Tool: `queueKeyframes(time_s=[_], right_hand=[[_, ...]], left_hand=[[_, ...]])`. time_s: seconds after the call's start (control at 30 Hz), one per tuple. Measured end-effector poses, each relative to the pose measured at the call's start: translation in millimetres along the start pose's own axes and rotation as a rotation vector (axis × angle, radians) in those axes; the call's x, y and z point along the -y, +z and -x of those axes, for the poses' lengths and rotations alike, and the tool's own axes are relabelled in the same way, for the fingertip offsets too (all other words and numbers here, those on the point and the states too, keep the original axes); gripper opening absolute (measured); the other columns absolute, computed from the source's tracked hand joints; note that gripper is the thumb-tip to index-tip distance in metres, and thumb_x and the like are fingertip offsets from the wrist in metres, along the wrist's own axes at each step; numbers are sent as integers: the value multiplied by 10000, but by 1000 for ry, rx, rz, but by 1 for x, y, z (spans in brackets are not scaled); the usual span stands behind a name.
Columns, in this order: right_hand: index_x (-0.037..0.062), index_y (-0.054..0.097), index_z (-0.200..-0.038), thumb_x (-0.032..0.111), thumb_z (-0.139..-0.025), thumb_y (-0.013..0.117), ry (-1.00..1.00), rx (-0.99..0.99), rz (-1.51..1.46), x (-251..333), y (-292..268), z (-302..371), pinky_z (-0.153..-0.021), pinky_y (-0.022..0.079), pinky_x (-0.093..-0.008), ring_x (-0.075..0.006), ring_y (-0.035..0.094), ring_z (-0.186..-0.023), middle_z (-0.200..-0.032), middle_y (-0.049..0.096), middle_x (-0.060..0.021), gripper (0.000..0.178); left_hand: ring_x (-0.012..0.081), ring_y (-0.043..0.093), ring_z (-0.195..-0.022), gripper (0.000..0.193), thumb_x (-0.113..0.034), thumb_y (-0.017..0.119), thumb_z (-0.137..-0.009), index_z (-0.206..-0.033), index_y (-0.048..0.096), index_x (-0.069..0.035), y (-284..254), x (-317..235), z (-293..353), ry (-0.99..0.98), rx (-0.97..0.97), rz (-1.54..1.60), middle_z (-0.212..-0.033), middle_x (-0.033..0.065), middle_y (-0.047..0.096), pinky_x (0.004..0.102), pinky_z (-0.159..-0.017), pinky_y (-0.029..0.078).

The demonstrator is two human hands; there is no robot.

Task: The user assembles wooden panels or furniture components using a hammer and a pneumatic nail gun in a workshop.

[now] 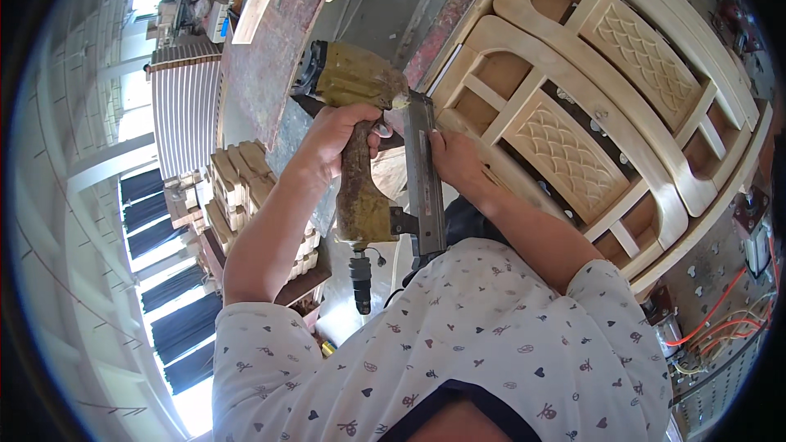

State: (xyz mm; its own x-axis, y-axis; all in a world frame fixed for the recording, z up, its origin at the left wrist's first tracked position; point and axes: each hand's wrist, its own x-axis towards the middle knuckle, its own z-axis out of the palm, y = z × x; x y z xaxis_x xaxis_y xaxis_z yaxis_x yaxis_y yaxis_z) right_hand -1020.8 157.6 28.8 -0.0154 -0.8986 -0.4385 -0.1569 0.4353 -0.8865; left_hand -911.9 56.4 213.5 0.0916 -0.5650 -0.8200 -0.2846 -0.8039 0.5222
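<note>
A yellow, scuffed nail gun (pixel 354 74) is up in front of my chest, its long dark grey magazine (pixel 426 172) running down its right side. My left hand (pixel 334 137) is closed round the upper handle, fingers by the trigger. At the upper part of the magazine, my right hand (pixel 456 157) grips its right edge; some of those fingers are hidden behind it. A black hose fitting (pixel 360 282) hangs from the handle's lower end. To the right lie pale wooden furniture panels (pixel 491 37) with curved frames and carved scale-pattern inserts, apart from the gun.
A stained workbench (pixel 266 82) stretches away at the upper left, with a pale board (pixel 257 6) on it. Stacked wooden pieces (pixel 237 188) stand left of me, near a stack of ribbed slats (pixel 187 110). Orange hoses (pixel 720 325) lie at the lower right.
</note>
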Motion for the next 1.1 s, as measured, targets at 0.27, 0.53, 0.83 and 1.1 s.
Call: queueKeyframes(time_s=[0.27, 0.53, 0.83, 1.1], right_hand=[[-43, 665, -840, 357, -966, 435, -39, -48, -184, -2, -14, 8, -659, 477, -491, -434, 599, -687, -790, 675, -238, 479], [-42, 649, -818, 345, -977, 481, -57, -208, -344, -5, -33, -17, -605, 476, -414, -309, 605, -644, -703, 644, -174, 451], [-8, 639, -991, 241, -996, 538, 184, 156, -1077, -9, -15, -23, -617, 503, -306, -188, 605, -670, -833, 666, -96, 269], [-1, 643, -1097, 162, -940, 629, 47, 260, -1522, -36, 1, -43, -710, 554, -288, -182, 662, -801, -945, 695, -96, 226]], left_hand=[[159, 558, -496, 163, -74, 624, -857, -962, 605, 50, 24, -20, -2, 142, 81, -79, -695, 120, 645, 289, -470, 485], [179, 564, -514, 154, -63, 636, -835, -951, 620, 37, 41, -37, 4, 273, 163, -271, -699, 104, 638, 298, -473, 474], [232, 608, -596, 191, -38, 629, -797, -981, 652, 6, 63, -42, 2, 556, 259, -874, -777, 105, 664, 323, -509, 486], [296, 653, -736, 366, -64, 671, -755, -1119, 629, -56, 61, -11, 1, 945, 397, -1428, -888, 97, 681, 376, -593, 513]])
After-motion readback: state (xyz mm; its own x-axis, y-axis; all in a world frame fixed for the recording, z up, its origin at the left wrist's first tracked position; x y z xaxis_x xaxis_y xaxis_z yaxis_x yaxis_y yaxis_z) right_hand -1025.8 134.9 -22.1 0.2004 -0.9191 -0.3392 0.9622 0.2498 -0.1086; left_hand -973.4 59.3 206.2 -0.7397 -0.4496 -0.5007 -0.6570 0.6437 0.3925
